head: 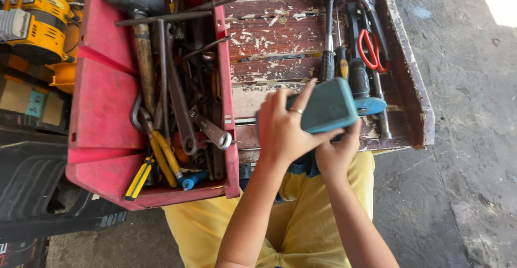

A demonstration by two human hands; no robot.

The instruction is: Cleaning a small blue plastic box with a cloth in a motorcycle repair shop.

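Observation:
Both my hands hold a teal rectangular block (328, 105) just above a worn wooden tray (280, 36). My left hand (283, 128) wraps over the block's near left side, a ring on one finger. My right hand (339, 152) grips it from below at the near right edge. Behind the block lie a hammer (327, 26), dark-handled screwdrivers (358, 77) and red-handled pliers (369, 47) along the tray's right side.
A red toolbox (99, 96) on the left is crammed with wrenches, a mallet (134, 9), yellow-handled pliers and screwdrivers. Yellow power tools (32, 20) sit at far left beside a black case (32, 187). Concrete floor (468, 139) lies to the right. My yellow trousers fill the bottom.

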